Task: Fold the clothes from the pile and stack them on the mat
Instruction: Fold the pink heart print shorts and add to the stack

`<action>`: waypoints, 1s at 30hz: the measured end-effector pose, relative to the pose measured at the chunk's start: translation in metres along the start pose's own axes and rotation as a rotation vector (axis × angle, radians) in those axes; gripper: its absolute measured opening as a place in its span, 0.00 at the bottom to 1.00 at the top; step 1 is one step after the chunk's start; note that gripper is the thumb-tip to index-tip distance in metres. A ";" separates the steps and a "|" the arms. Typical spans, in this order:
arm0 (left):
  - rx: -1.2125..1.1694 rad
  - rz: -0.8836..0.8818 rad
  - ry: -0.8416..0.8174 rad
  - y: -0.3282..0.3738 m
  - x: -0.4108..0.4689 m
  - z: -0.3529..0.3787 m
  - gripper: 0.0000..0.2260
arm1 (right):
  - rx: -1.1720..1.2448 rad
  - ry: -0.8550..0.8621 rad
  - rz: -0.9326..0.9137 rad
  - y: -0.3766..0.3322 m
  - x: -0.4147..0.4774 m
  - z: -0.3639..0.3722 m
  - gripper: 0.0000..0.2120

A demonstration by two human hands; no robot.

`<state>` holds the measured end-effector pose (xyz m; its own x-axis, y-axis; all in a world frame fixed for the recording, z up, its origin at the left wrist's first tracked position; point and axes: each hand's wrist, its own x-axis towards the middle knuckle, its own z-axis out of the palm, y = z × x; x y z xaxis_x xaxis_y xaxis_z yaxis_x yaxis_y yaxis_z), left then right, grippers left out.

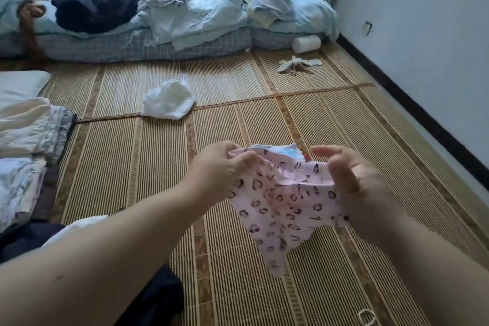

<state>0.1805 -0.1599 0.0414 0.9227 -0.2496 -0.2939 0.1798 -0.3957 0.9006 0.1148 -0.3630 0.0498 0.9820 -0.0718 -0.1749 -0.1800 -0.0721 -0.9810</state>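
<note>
Fingers of left hand and right hand pinch one pink garment over mat.

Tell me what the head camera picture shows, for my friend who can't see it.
Two bare hands, the left hand and the right hand, hold up a pink fabric garment with dark ring spots above a striped woven straw mat. A crumpled white cloth lies farther off on the mat, and folded pale clothes sit stacked at the left edge.
</note>
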 end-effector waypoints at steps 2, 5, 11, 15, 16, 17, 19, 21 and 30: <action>0.012 -0.003 0.002 -0.003 0.007 -0.015 0.07 | -0.261 -0.178 -0.013 -0.009 -0.004 -0.016 0.29; 0.052 0.006 -0.103 -0.003 0.013 -0.028 0.05 | -0.411 -0.329 0.008 -0.021 -0.007 -0.024 0.16; 0.045 -0.010 -0.199 0.012 0.015 -0.034 0.07 | -0.418 -0.189 -0.024 -0.032 -0.001 -0.025 0.05; 0.083 0.026 0.038 0.022 0.008 -0.013 0.10 | -0.265 0.150 0.030 -0.022 0.009 -0.012 0.05; 0.101 0.046 0.082 0.024 0.004 -0.005 0.10 | -0.102 0.182 0.107 -0.019 0.010 -0.003 0.06; 0.080 0.061 0.094 0.027 -0.001 0.005 0.10 | 0.071 0.193 0.183 -0.017 0.011 0.007 0.07; 0.045 0.092 0.085 0.030 -0.009 0.021 0.10 | 0.273 0.195 0.242 -0.012 0.011 0.023 0.08; -0.010 0.130 0.031 0.029 -0.013 0.032 0.12 | 0.278 0.155 0.183 -0.009 0.011 0.029 0.08; 0.208 0.313 -0.137 0.043 -0.016 0.018 0.19 | -0.029 -0.107 0.021 -0.017 0.005 0.006 0.13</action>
<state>0.1677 -0.1883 0.0788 0.8652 -0.4968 -0.0680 -0.1891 -0.4488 0.8734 0.1226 -0.3563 0.0650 0.9783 0.0334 -0.2047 -0.2005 -0.1005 -0.9745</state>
